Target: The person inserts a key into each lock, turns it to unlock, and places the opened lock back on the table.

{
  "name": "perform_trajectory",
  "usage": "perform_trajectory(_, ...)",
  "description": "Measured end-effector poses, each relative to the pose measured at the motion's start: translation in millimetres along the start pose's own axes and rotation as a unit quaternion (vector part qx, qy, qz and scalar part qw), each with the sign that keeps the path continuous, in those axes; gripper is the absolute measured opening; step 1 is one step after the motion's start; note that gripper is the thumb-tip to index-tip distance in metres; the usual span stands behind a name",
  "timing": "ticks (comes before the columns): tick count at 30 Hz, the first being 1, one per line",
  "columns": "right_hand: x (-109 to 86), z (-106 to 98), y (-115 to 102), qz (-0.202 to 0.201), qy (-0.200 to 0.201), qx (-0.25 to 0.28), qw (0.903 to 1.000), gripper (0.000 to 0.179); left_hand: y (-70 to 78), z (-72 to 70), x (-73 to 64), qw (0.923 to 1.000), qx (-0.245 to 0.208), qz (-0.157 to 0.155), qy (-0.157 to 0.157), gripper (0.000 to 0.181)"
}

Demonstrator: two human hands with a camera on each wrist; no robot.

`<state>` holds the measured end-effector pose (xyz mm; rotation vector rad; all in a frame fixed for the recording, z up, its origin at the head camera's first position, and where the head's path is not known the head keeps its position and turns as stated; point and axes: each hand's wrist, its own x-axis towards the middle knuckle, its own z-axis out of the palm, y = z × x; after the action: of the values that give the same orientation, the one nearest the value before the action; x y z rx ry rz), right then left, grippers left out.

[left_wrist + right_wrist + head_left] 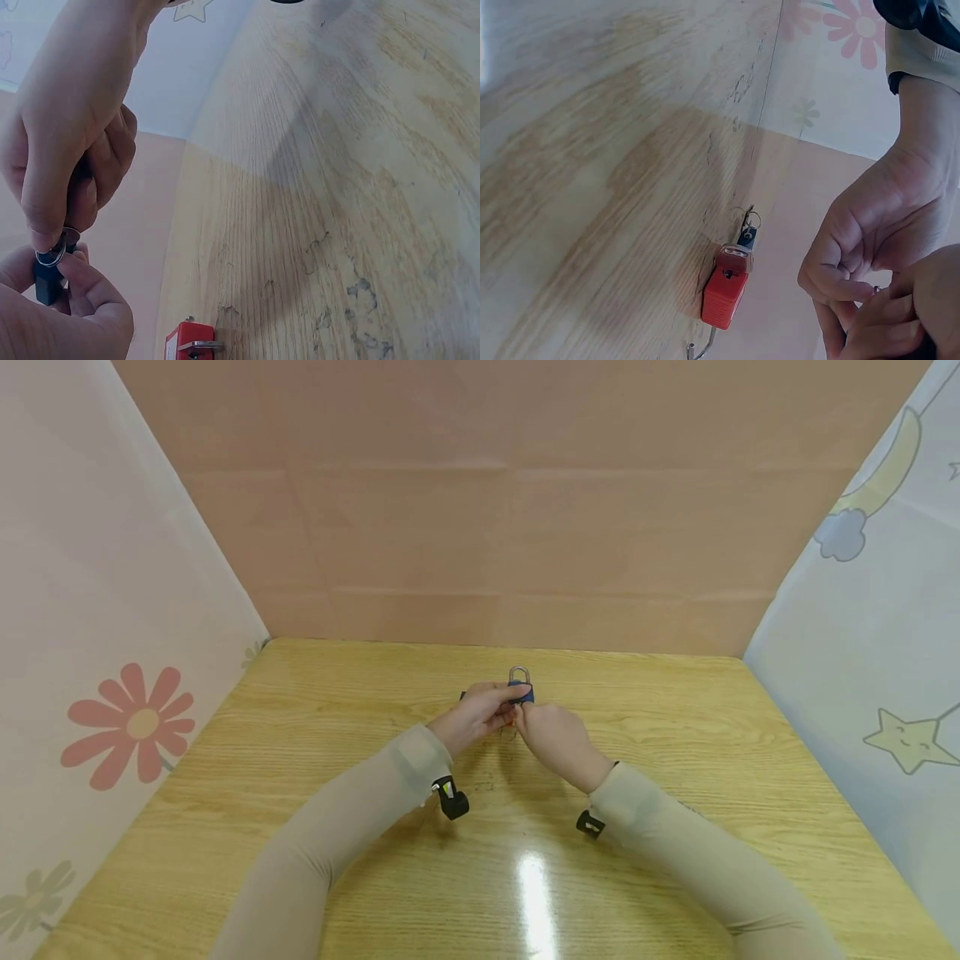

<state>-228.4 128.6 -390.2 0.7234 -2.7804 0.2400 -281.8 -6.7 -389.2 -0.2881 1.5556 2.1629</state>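
Note:
A blue padlock with its metal shackle pointing up is held over the table by my left hand, thumb across its front. Just beneath it, my right hand pinches a key at the padlock's bottom; the key itself is mostly hidden by the fingers. A thin metal key ring shows at the fingertips in the left wrist view, against the padlock's dark body. In the right wrist view, both hands meet at lower right and cover most of the lock.
A red padlock lies on the wood-grain table below the hands, its shackle sticking out. Beside it are small keys on a ring. A pinkish-tan wall closes off the back, with patterned sheets on both sides.

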Motion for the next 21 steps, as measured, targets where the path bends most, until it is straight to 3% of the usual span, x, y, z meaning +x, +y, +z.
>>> perform_trajectory(8,0.3,-7,5,-0.002,-0.006,0.008,1.0,0.033,-1.2,-2.9,3.6,0.9995,-0.029,-0.002,0.013,0.009)
perform_trajectory(15,5.7,-21,16,0.044,-0.025,0.061,0.9968,0.039,0.3,-3.3,1.3,0.9997,-0.023,-0.005,-0.003,0.008)
perform_trajectory(19,14.0,-29,29,0.079,-0.018,0.096,0.9921,0.036,0.6,-3.2,0.7,0.9999,-0.012,-0.01,-0.003,0.023)
perform_trajectory(21,19.1,-31,36,0.108,-0.029,0.133,0.9848,0.034,0.2,-3.5,1.0,0.9999,-0.006,-0.011,-0.002,0.033)
